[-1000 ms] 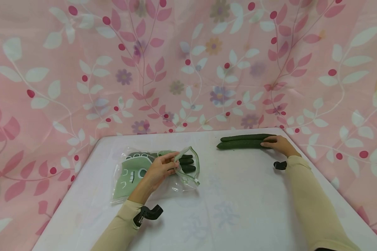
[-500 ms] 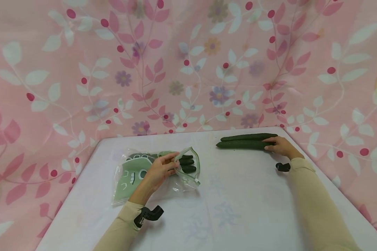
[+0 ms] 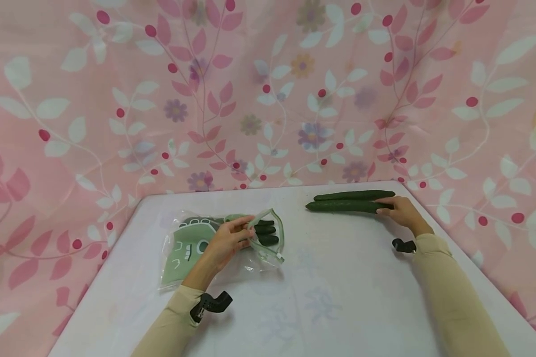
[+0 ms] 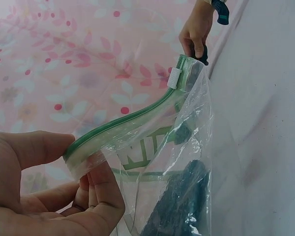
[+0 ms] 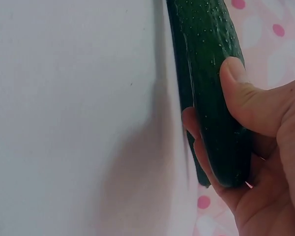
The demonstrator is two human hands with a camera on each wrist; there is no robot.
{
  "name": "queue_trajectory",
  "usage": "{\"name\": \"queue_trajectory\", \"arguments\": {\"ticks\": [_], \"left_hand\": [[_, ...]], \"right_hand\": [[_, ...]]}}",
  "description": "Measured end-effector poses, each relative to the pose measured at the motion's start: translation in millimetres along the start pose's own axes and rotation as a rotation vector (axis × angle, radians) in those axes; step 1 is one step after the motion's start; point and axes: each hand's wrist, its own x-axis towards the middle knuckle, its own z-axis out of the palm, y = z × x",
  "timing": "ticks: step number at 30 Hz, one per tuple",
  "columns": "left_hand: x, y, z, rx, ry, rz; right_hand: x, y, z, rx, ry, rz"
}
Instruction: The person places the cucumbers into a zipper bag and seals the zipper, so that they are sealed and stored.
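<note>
My left hand (image 3: pixel 227 241) pinches the green zip edge of a clear plastic bag (image 3: pixel 174 270) between thumb and fingers, and the bag's mouth gapes to the right. Several cucumbers (image 3: pixel 268 240) lie inside the bag, their ends showing at the mouth. In the left wrist view a white slider (image 4: pixel 174 77) sits on the zip edge (image 4: pixel 123 119). At the back right, my right hand (image 3: pixel 401 212) grips the right end of the nearer cucumber (image 3: pixel 339 206). The right wrist view shows thumb and fingers around this cucumber (image 5: pixel 206 73). Another cucumber (image 3: pixel 353 195) lies right behind it.
A white-covered table (image 3: pixel 330 277) bears everything. Behind it hangs a pink floral curtain (image 3: pixel 268 99), close to the table's far edge and the cucumbers. Each wrist wears a black camera mount, such as the left one (image 3: pixel 211 302).
My right hand has shifted slightly right along the nearer cucumber and grips it closer to its end. That cucumber has moved slightly left. The left hand and bag stay in place.
</note>
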Motion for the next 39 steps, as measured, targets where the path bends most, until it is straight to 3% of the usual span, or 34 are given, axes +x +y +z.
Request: {"name": "queue_trajectory", "arguments": {"ticks": [24, 39], "left_hand": [[0.2, 1.9, -1.7, -0.019, -0.008, 0.019], [-0.6, 1.2, -0.8, -0.003, -0.011, 0.027]], "right_hand": [[-11.8, -69.4, -3.9, 0.023, 0.128, -0.083], [-20.6, -92.3, 3.6, 0.087, 0.152, -0.14]]}}
